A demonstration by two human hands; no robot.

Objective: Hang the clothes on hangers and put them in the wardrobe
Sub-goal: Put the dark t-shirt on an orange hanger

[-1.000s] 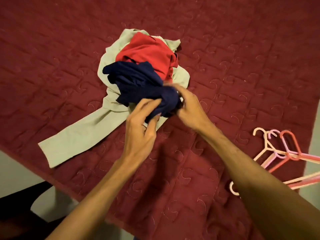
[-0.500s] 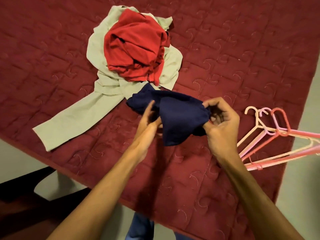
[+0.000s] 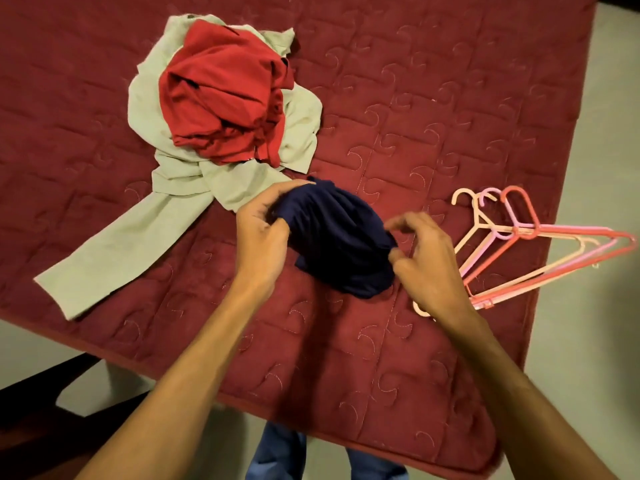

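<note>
Left hand (image 3: 263, 237) grips the crumpled navy-blue cloth garment (image 3: 339, 244), probably hunting its neckline — right hand (image 3: 429, 268) curled at its 3 o'clock, can't tell if it's pinching.

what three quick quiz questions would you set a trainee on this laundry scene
1. True or false: the crumpled red garment lies on top of the pale grey-green garment.
2. The bunch of pink and peach plastic hangers lies: A) on the maroon quilted bedspread, near the right hand; B) on the red garment; C) on the floor.
3. Which hand plainly grips the bunched navy-blue garment?
Key: 1 true; 2 A; 3 the left hand.
</note>
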